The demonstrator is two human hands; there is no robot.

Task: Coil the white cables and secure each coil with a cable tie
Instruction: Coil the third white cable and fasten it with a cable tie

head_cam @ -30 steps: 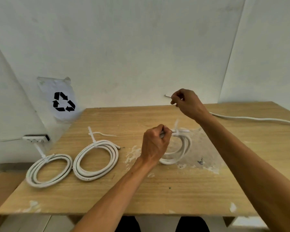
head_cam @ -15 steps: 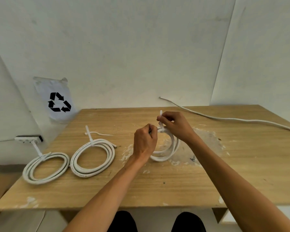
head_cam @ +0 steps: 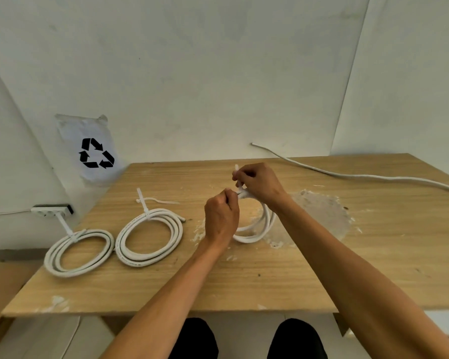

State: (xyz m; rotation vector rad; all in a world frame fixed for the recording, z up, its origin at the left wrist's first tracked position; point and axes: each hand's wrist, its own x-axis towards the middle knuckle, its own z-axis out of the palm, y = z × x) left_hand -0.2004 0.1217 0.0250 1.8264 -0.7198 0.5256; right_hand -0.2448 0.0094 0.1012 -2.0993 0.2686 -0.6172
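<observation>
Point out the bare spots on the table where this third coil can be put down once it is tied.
Free: the near table strip before the two tied coils, and the right half between the loose cable and near edge. Crowded: the left side.

two tied coils (head_cam: 149,237) lie left of held coil (head_cam: 259,230) on table (head_cam: 373,268).

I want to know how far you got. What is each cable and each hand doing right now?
Far-left coil: coiled, tied, flat on table.
Middle coil: coiled, tied, flat on table.
Third coil: coiled, held at its top by both hands.
Cable tie: on third coil, tail sticking up.
Loose cable: uncoiled.
Left hand: gripping the coil.
Right hand: pinching the tie.
</observation>
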